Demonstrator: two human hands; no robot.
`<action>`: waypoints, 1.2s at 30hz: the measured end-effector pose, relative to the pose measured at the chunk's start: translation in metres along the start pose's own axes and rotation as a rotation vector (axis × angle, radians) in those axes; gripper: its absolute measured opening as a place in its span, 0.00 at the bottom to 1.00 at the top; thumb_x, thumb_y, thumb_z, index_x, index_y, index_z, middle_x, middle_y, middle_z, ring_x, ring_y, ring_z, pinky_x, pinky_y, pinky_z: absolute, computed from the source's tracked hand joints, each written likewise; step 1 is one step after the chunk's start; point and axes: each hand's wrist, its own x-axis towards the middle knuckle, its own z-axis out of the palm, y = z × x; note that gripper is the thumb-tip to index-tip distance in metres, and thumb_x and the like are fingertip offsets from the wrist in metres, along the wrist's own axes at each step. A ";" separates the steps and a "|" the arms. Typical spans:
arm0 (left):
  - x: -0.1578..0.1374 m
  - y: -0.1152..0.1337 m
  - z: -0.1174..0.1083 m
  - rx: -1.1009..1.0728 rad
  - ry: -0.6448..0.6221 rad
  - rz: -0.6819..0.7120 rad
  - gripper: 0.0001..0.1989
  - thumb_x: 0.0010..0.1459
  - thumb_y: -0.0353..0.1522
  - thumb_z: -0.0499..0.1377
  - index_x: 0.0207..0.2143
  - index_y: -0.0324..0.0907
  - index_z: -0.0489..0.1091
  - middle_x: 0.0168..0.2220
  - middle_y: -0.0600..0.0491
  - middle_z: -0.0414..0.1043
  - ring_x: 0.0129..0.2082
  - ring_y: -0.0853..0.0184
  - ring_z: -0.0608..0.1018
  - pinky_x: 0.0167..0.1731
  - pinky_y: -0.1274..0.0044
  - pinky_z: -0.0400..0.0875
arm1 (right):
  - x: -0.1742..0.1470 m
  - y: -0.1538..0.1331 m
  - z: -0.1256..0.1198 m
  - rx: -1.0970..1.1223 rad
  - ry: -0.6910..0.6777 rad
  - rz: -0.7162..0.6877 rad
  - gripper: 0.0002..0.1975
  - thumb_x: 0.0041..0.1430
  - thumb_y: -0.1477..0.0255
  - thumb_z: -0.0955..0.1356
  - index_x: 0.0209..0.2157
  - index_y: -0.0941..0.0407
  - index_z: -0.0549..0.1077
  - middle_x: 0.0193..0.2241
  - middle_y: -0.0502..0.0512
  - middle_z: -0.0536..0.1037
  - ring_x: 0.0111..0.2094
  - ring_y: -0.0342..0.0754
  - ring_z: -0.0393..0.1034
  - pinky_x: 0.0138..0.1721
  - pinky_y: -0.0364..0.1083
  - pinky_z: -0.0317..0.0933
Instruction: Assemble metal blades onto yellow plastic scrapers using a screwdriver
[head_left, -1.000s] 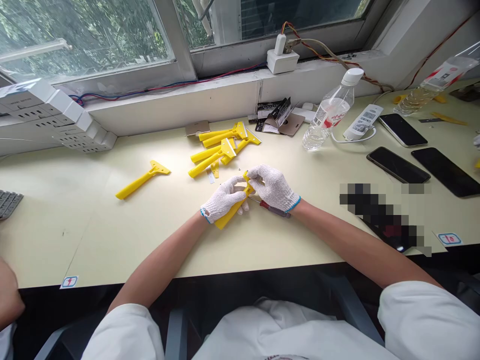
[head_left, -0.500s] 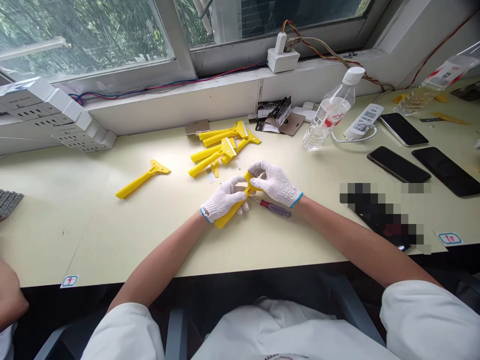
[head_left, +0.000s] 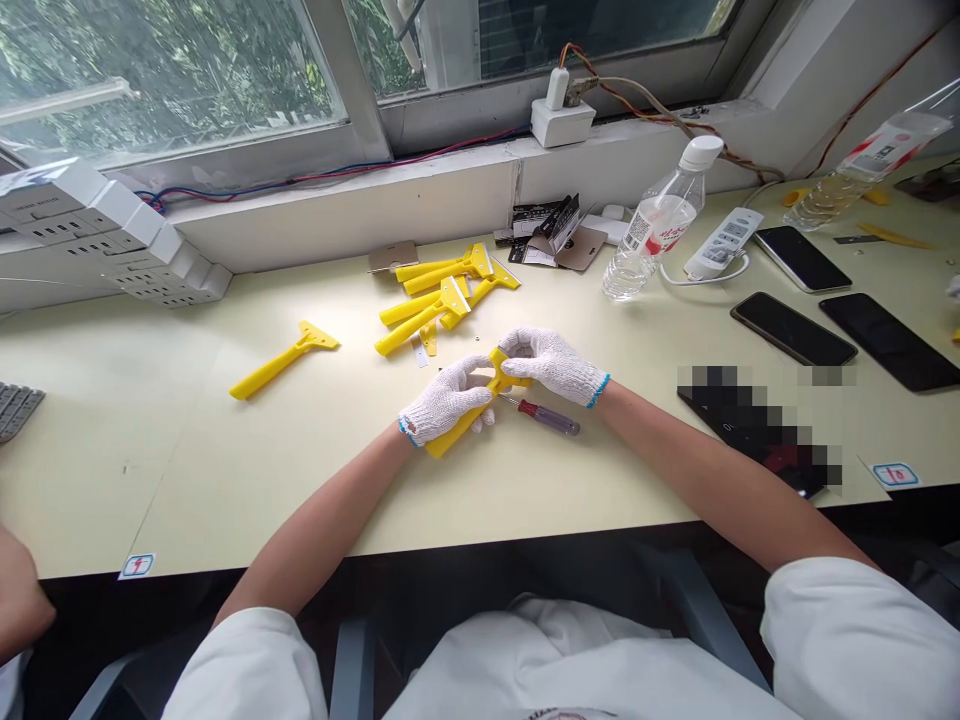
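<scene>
My left hand (head_left: 448, 402), in a white knitted glove, is closed round the handle of a yellow scraper (head_left: 450, 436). At the scraper's head, my right hand (head_left: 546, 362), gloved the same way, grips with thumb and fingers. The fingers hide part of the head, so I cannot tell whether a blade is in it. Just under the right hand lies a screwdriver (head_left: 551, 417) with a purple and red handle, its shaft pointing at the scraper. Beyond the hands is a pile of yellow scrapers (head_left: 424, 318). A single yellow scraper (head_left: 283, 362) lies off to the left.
A water bottle (head_left: 651, 235) stands at the back right, near a white power strip (head_left: 724, 243) and several phones (head_left: 793, 330). Dark packaging (head_left: 555, 232) lies by the sill. White stacked boxes (head_left: 112, 235) stand at the left. Another person's arm (head_left: 21, 590) shows at the left edge.
The right hand has shifted very slightly on the scraper's head. Both hands keep hold of the scraper, and the view has moved a little.
</scene>
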 end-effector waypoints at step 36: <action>0.000 0.006 -0.004 -0.101 0.012 -0.026 0.32 0.64 0.39 0.74 0.65 0.44 0.68 0.53 0.41 0.84 0.28 0.66 0.85 0.25 0.76 0.78 | 0.004 0.007 0.005 -0.153 0.003 -0.027 0.20 0.58 0.58 0.74 0.44 0.60 0.80 0.41 0.57 0.84 0.39 0.48 0.76 0.42 0.44 0.67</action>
